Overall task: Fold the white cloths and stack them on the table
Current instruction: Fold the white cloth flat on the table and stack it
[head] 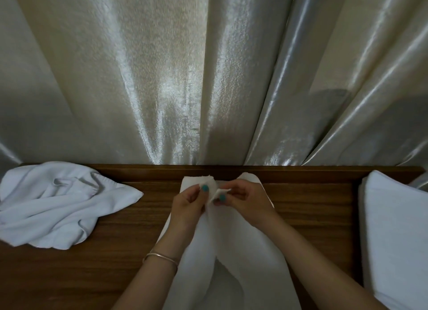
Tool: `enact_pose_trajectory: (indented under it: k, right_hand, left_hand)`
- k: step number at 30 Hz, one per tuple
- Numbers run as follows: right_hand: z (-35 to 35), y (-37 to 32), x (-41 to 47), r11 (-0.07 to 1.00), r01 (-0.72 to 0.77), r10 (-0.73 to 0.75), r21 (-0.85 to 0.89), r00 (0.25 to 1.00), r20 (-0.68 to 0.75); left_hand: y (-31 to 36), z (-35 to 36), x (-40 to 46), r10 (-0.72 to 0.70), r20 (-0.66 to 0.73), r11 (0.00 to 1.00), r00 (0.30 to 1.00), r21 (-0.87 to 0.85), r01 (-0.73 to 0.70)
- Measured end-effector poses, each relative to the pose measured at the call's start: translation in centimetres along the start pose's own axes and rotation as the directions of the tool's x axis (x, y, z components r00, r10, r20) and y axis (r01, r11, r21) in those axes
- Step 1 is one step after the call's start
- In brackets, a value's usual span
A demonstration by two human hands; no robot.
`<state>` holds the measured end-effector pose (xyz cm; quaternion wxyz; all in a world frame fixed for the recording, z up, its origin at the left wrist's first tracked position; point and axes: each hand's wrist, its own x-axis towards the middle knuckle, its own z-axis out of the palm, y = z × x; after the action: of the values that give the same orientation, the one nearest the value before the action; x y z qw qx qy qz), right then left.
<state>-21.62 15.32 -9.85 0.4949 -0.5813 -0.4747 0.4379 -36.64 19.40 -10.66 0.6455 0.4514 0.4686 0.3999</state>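
- Your left hand (188, 203) and right hand (240, 199) each pinch a top corner of the white cloth (234, 247), thumbs curled over the edge, corners nearly touching.
- The cloth hangs from your hands toward you over the wooden table (111, 252), its long axis running away from you.
- The folded stack (393, 228) lies to your right, nearer your right hand; the crumpled cloths (58, 203) lie left.

Both bare forearms reach forward and meet at the middle. The left hand (187, 202) and the right hand (243, 198) sit close together, each with fingers curled and thumb pinching the top edge of a white cloth (234, 247) (teal nails show, and a thin bangle (159, 257) circles the left wrist)
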Motion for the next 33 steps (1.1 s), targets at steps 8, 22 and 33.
enact_pose_trajectory:
  k: [8, 22, 33]
  right_hand:
    - [-0.2, -0.5, 0.0, 0.998, 0.037, -0.037, -0.043, 0.999, 0.013]
    - [-0.7, -0.7, 0.4, 0.94, 0.091, -0.072, -0.329, 0.995, 0.07]
    - [-0.2, 0.3, 0.7, 0.915, 0.092, -0.115, -0.392, 0.993, -0.036]
  left_hand:
    - [-0.2, 0.4, -0.7, 0.154, 0.123, 0.939, 0.98, 0.291, -0.185]
    - [0.1, 0.0, -1.3, 0.227, 0.171, 0.851, 0.959, 0.443, -0.281]
    - [0.7, 0.4, -1.9, 0.227, 0.219, 0.876, 0.949, 0.381, -0.297]
